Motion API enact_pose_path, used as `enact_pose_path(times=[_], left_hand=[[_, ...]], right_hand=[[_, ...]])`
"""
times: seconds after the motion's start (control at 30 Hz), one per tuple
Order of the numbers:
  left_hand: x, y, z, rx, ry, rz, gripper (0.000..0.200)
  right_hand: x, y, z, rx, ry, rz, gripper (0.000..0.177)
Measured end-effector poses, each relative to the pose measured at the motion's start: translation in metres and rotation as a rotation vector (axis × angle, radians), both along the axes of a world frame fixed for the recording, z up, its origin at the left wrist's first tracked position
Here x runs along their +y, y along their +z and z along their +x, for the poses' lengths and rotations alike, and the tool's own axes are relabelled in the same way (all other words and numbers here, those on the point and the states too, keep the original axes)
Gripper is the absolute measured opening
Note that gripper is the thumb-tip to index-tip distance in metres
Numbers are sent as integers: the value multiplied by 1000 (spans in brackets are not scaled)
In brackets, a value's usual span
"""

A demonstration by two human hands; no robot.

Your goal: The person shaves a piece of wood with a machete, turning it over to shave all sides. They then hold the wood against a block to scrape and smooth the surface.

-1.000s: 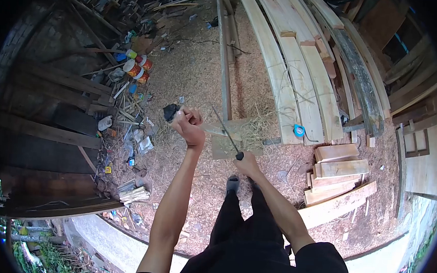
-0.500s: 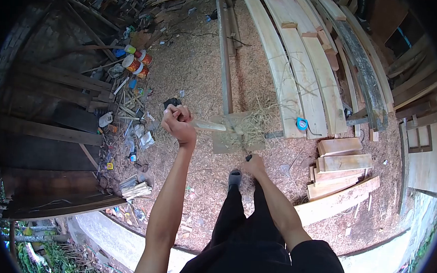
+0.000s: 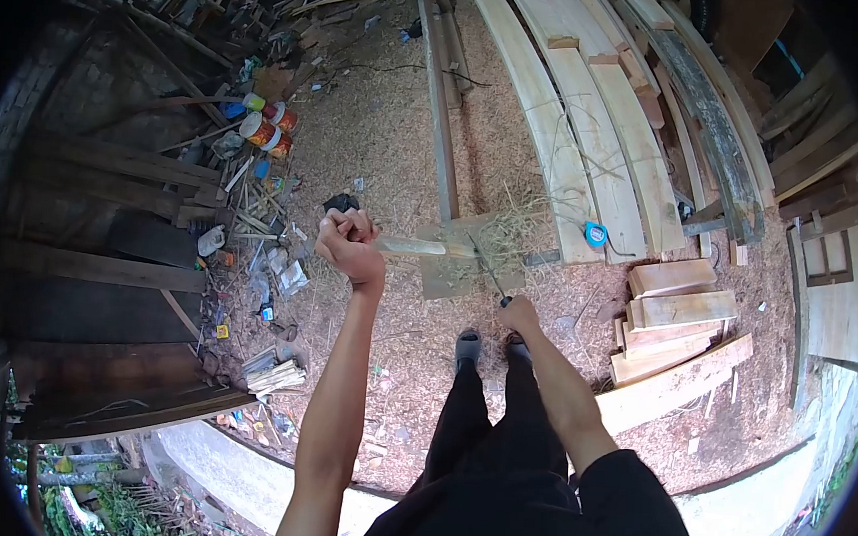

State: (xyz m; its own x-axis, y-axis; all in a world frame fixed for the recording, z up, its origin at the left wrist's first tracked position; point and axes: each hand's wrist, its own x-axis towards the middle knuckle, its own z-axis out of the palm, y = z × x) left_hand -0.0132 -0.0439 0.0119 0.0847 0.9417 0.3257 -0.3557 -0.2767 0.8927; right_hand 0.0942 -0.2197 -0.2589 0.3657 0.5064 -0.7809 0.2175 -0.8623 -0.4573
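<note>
My left hand (image 3: 352, 244) is closed around one end of a pale strip (image 3: 416, 247), which extends to the right over a flat grey-brown board (image 3: 445, 286) on the ground. Black material (image 3: 342, 203) shows just behind that hand. My right hand (image 3: 518, 315) grips the dark handle of a thin tool (image 3: 489, 270); its narrow shaft slants up and left to the strip's right end. Dry, straw-like shavings (image 3: 512, 232) lie heaped beside that end.
Long planks (image 3: 580, 125) lie at the upper right, with a blue tape measure (image 3: 595, 235) on their near end. Short wood blocks (image 3: 682, 311) are stacked at right. A long narrow beam (image 3: 439, 111) runs ahead. Paint cans (image 3: 258, 130) and litter lie left.
My right hand has shifted slightly right, and the tool's thin shaft now shows clearly against the strip's end. The view has moved a little, and both feet are visible.
</note>
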Motion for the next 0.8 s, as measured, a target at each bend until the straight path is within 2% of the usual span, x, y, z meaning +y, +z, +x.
enact_pose_path(times=[0.07,0.2,0.27,0.3,0.37,0.43,0.5,0.57,0.67,0.77,0.8], left_hand=[[4,-2,-2,-35,-1,-25,31],[13,-1,-3,-63,79,-66,31],[15,0,-4,-44,109,-66,31],[17,-1,-4,-45,108,-60,31],[18,-4,-3,-65,117,-52,31],[16,-3,4,-49,133,-61,31],[14,-1,14,-33,147,-75,32],[14,1,24,-12,195,-79,32],[15,-2,33,-19,207,-101,32],[11,2,43,13,233,-92,32],[11,3,42,13,249,-78,32]], right_hand=[[-2,1,3,75,-5,63,44],[-25,1,-17,69,-33,182,41],[-22,-7,-23,26,-56,191,38],[-15,-1,-22,4,13,157,36],[0,28,-20,-18,79,123,33],[20,83,-17,152,-54,263,26],[41,101,-24,49,57,539,25],[51,179,-27,139,-44,680,23],[58,186,-32,55,-24,745,23],[55,124,-35,90,-126,659,24],[55,130,-32,125,-152,594,23]])
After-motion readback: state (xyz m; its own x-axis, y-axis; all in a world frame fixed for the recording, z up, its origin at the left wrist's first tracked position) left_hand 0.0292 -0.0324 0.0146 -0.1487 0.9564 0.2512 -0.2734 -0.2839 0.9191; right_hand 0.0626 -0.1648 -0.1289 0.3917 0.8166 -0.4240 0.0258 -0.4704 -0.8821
